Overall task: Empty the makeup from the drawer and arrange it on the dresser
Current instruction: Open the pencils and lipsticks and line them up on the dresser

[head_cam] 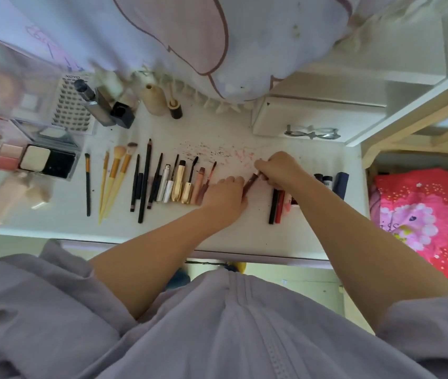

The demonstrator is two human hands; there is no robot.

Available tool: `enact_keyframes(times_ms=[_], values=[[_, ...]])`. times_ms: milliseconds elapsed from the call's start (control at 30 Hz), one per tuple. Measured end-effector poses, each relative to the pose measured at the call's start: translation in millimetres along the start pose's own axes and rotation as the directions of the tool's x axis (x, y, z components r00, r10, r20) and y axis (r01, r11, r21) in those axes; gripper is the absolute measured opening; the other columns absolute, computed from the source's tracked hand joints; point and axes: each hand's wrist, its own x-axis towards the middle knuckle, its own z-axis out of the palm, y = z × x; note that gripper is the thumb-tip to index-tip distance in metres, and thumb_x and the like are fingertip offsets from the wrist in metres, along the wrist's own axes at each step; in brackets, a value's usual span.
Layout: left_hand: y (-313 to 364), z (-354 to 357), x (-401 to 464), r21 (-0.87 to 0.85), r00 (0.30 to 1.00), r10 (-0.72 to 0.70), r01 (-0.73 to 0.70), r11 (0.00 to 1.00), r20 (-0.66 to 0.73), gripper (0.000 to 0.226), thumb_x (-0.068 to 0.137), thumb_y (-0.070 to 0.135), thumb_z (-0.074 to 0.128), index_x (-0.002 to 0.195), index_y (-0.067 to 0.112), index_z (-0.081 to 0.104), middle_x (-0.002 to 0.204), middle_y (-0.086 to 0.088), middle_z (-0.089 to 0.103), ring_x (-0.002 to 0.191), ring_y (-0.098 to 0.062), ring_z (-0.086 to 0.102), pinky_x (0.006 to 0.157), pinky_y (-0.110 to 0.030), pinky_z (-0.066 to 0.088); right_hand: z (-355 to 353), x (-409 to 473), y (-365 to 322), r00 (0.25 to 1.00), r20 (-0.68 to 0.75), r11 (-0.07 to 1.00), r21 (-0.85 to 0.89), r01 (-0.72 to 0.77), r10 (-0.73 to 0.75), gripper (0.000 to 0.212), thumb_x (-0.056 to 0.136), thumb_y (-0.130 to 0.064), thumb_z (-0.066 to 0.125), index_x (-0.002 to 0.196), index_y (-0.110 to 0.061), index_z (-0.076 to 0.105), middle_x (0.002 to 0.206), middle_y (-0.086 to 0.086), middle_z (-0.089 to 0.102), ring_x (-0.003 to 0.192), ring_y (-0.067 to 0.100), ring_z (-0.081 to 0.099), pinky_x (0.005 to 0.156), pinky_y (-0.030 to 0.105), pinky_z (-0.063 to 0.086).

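On the white dresser top [61,217] lies a row of brushes [113,173], pencils [144,181] and mascara tubes [179,184]. My left hand [225,195] and my right hand [277,168] both hold a dark red lip tube [250,183] just right of that row. The left grips its lower end, the right pinches its upper end. Right of my hands lie red and black sticks [277,206] and small dark tubes [326,180]. Palettes and compacts [34,160] sit at the left.
Bottles [119,110] and a lash box [72,105] stand at the back left. A small white drawer unit [313,119] with a metal handle sits at the back right. Draped cloth [190,45] hangs over the back. A pink bedcover [425,222] lies to the right.
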Motion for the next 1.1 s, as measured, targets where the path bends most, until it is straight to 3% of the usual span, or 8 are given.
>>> enact_keyframes(times_ms=[100,167,267,533,667,767,967,1100], values=[[-7.3,-17.1,-8.1,-0.042,0.995,0.023,-0.027,0.999,-0.096,0.021,0.098,0.025,0.034,0.112,0.012,0.044,0.101,-0.006,0.060,0.084,-0.027,0.059,0.087,-0.043,0.044,-20.9,-24.9,-3.6,0.989,0.145,0.976,0.217,-0.003,-0.029,0.025,0.091,-0.021,0.053,0.070,-0.007,0.055,0.054,0.001,0.052,0.035,0.007,0.036,0.036,0.016,0.027],[-10.5,-28.0,-12.5,-0.067,0.975,0.095,-0.110,0.992,-0.199,0.025,0.100,0.028,0.033,0.114,0.012,0.047,0.098,-0.004,0.058,0.080,-0.023,0.056,0.073,-0.038,0.047,-29.6,-43.9,-6.1,0.984,0.162,0.970,0.240,0.027,-0.067,0.032,0.095,-0.032,0.050,0.076,-0.008,0.058,0.045,-0.005,0.052,0.030,0.005,0.034,0.033,0.015,0.026],[-15.3,-43.1,-21.6,0.015,0.926,0.221,-0.227,0.974,-0.307,0.028,0.099,0.036,0.036,0.107,0.015,0.052,0.084,0.003,0.052,0.068,-0.014,0.045,0.047,-0.023,0.026,-34.2,-67.9,-8.8,0.986,0.149,0.971,0.238,0.032,-0.069,0.045,0.096,-0.045,0.043,0.076,-0.009,0.062,0.040,-0.007,0.046,0.029,0.006,0.029,0.032,0.015,0.024],[-33.5,-83.9,-39.1,0.144,0.927,0.259,-0.227,0.963,-0.271,0.027,0.095,0.051,0.032,0.085,0.027,0.042,0.063,0.010,0.047,0.054,-0.011,0.046,0.047,-0.026,0.033,-21.7,-106.9,-26.8,0.956,0.083,0.946,0.189,0.261,-0.281,0.035,0.098,-0.038,0.044,0.087,-0.009,0.059,0.057,-0.004,0.048,0.036,0.002,0.035,0.038,0.015,0.028],[-39.0,-98.5,-47.0,0.167,0.907,0.300,-0.260,0.951,-0.294,0.029,0.094,0.052,0.031,0.087,0.028,0.046,0.066,0.009,0.054,0.057,-0.013,0.052,0.051,-0.029,0.042,-21.4,-117.9,-33.3,0.968,0.104,0.956,0.213,0.201,-0.227,0.048,0.097,-0.050,0.036,0.085,-0.009,0.058,0.046,-0.008,0.048,0.033,0.004,0.033,0.036,0.015,0.026],[-41.8,-102.4,-51.5,0.207,0.895,0.332,-0.279,0.938,-0.298,0.033,0.095,0.052,0.031,0.089,0.025,0.048,0.068,0.008,0.055,0.057,-0.014,0.053,0.052,-0.030,0.045,-18.0,-122.6,-35.8,0.959,0.110,0.945,0.235,0.229,-0.260,0.035,0.099,-0.038,0.041,0.084,-0.010,0.054,0.056,-0.004,0.045,0.039,0.004,0.034,0.038,0.016,0.027],[-49.5,-105.4,-54.7,0.247,0.867,0.370,-0.298,0.922,-0.335,0.035,0.092,0.055,0.027,0.086,0.026,0.047,0.055,0.012,0.040,0.048,-0.008,0.042,0.043,-0.024,0.030,-14.5,-126.0,-41.6,0.966,0.140,0.949,0.262,0.178,-0.219,0.044,0.098,-0.048,0.036,0.085,-0.010,0.055,0.047,-0.008,0.044,0.037,0.006,0.031,0.035,0.016,0.025],[-50.7,-108.0,-55.6,0.256,0.858,0.375,-0.298,0.920,-0.351,0.038,0.092,0.055,0.024,0.087,0.026,0.047,0.056,0.011,0.039,0.050,-0.010,0.043,0.043,-0.023,0.023,-15.2,-126.8,-44.3,0.950,0.131,0.931,0.278,0.238,-0.282,0.029,0.099,-0.035,0.042,0.085,-0.012,0.053,0.058,-0.005,0.046,0.042,0.004,0.035,0.039,0.015,0.029]])
